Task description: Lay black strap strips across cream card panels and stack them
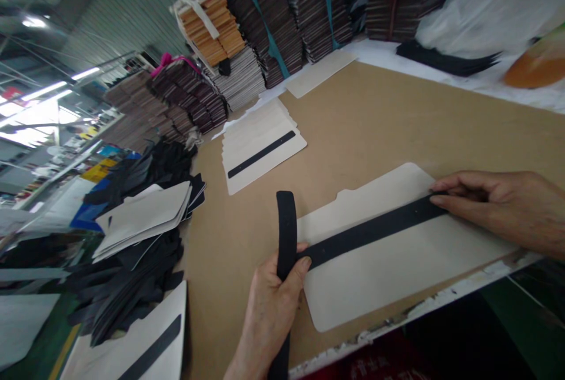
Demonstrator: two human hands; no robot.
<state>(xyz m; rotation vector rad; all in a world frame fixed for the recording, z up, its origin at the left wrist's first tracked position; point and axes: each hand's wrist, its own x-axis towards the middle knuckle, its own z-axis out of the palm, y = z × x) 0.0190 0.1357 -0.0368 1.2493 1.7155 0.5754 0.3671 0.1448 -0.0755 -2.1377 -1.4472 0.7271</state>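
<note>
Left hand point(271, 297) is wrapping its fingers around a loose black strip point(286, 233) beside the pale card point(397, 274). Right hand point(489, 203) is pressing flat fingers on the card's glued strip point(375, 228).

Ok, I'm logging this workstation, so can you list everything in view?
black strip: one, black, lying across the near panel
second strip: one, black, upright in the left hand
near panel: one, cream, at the table's front edge
panel stack: one, cream, mid-table, a black strip on top
table: one, brown
loose strips: a heap, black, left of the table
stacked pieces: many, dark brown and tan, far end
left hand: grips the second strip
right hand: presses the black strip's far end
</note>
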